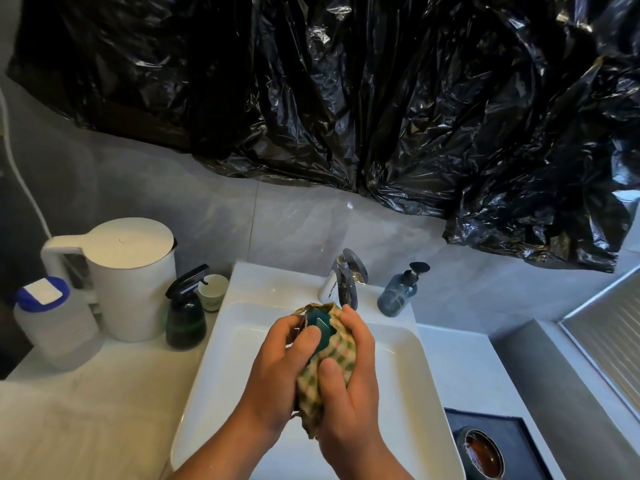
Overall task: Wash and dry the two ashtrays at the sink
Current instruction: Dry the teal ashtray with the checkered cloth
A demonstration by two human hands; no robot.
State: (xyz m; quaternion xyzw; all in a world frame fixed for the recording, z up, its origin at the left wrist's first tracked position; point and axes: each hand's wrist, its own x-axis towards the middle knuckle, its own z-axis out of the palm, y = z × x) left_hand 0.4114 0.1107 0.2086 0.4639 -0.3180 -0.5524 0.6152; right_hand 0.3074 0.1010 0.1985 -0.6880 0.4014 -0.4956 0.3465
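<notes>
Step in hand: drying, judged from the cloth. Both hands hold a teal ashtray (320, 326) above the middle of the sink (242, 282) basin, just in front of the tap (347, 277), from which no water is seen running. The left hand (277, 358) grips the ashtray's left side, thumb laid on the teal surface. The right hand (349, 386) clasps a green-checked cloth (334, 358) wrapped round the ashtray's right side and underside, thumb pressing the fabric in. A round amber dish (483, 452), probably the second ashtray, sits on a dark tray (512, 431) at the near right corner of the counter (104, 393), well apart from the hands; whether it is wet or dry cannot be told. Next move, as judged: turn the ashtray inside the cloth so the uncovered teal face and notches get wiped, keeping a firm hold over the hard basin, then set it down on the counter.
</notes>
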